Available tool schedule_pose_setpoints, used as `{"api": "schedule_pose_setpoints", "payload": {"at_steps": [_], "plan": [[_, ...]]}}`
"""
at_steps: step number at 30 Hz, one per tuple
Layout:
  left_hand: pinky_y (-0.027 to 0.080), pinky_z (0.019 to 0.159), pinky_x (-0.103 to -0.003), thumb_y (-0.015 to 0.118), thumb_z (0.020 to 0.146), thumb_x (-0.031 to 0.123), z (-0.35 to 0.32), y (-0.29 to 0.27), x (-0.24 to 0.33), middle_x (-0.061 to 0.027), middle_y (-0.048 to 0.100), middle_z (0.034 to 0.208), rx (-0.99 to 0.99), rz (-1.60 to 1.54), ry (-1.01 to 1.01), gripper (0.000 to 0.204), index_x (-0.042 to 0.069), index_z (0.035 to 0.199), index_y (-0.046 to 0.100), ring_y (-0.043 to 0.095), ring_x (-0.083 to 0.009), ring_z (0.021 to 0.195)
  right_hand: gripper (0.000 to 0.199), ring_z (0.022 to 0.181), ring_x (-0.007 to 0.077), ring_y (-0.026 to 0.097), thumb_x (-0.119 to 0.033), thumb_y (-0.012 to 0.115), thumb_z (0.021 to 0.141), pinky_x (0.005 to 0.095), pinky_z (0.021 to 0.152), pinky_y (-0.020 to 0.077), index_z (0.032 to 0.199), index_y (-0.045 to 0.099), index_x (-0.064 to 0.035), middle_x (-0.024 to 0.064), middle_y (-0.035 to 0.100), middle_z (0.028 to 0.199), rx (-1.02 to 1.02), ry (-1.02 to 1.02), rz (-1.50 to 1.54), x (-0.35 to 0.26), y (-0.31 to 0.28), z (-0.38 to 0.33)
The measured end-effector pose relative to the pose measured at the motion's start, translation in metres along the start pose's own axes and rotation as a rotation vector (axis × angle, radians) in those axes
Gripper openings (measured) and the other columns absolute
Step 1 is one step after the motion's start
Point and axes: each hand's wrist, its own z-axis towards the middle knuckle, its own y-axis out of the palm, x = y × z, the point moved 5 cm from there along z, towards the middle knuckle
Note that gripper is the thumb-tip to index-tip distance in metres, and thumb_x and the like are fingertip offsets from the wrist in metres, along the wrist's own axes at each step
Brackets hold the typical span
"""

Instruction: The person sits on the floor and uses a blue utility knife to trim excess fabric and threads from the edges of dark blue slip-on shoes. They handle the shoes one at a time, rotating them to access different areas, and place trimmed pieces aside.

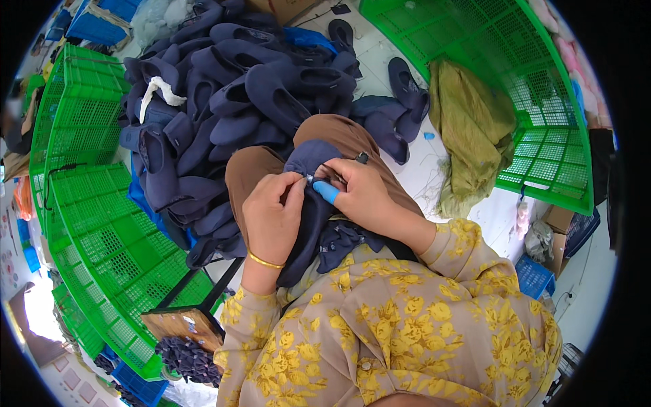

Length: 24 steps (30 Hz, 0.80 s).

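Observation:
A navy fabric shoe (310,154) lies across my lap, its toe end pointing away from me. My left hand (270,211), with a gold bangle at the wrist, pinches the shoe's edge between thumb and fingertips. From the other side my right hand (366,195) is closed on the same edge, a blue cover (326,191) on one digit. A small pale bit shows between the fingertips, too small to name. A dark stick-like end (362,157) juts from behind my right hand; the rest is hidden. Small navy fabric pieces (342,244) rest on my lap nearer my body.
Beyond my knees is a large heap of navy shoes (224,88) with a white strip (159,95) on it. Green crates (108,251) stand at left, another green crate (542,136) at right beside an olive sack (471,122). A wooden stool (186,327) is by my left elbow.

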Motion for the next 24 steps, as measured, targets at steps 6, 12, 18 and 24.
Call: {"api": "schedule_pose_setpoints", "payload": {"at_steps": [6, 12, 18, 24], "plan": [[0.050, 0.071, -0.028, 0.068, 0.084, 0.004, 0.015, -0.020, 0.006, -0.0095, 0.065, 0.085, -0.015, -0.043, 0.143, 0.010, 0.000, 0.093, 0.067, 0.064, -0.0203, 0.079, 0.035, 0.072, 0.0251, 0.058, -0.005, 0.067, 0.068, 0.0365, 0.062, 0.0464, 0.103, 0.064, -0.0075, 0.0060, 0.054, 0.086, 0.058, -0.533, -0.408, -0.023, -0.006, -0.012], [0.049, 0.068, -0.026, 0.067, 0.085, 0.001, 0.002, -0.011, -0.018, -0.0070, 0.068, 0.086, -0.299, -0.167, -0.064, 0.005, 0.000, 0.090, 0.069, 0.063, -0.0134, 0.076, 0.028, 0.067, 0.0202, 0.052, -0.011, 0.061, 0.076, 0.0328, 0.061, 0.0442, 0.104, 0.064, -0.0074, 0.0022, 0.051, 0.081, 0.155, -0.811, -0.618, -0.017, -0.005, -0.018], [0.051, 0.069, -0.026, 0.065, 0.084, -0.004, 0.006, -0.003, -0.028, -0.0081, 0.069, 0.087, -0.303, -0.293, -0.170, 0.010, 0.000, 0.092, 0.069, 0.066, -0.0159, 0.079, 0.027, 0.071, 0.0186, 0.054, -0.013, 0.061, 0.077, 0.0318, 0.061, 0.0446, 0.104, 0.064, -0.0090, 0.0011, 0.049, 0.081, 0.105, -0.823, -0.615, -0.013, -0.007, -0.018], [0.053, 0.070, -0.030, 0.067, 0.079, -0.003, 0.020, -0.002, -0.007, -0.0111, 0.067, 0.087, -0.435, 0.004, 0.239, 0.016, 0.000, 0.095, 0.069, 0.066, -0.0263, 0.079, 0.033, 0.071, 0.0212, 0.055, -0.008, 0.066, 0.072, 0.0332, 0.061, 0.0451, 0.104, 0.064, -0.0100, 0.0020, 0.051, 0.080, 0.114, -0.712, -0.487, -0.005, -0.009, -0.010]]}}
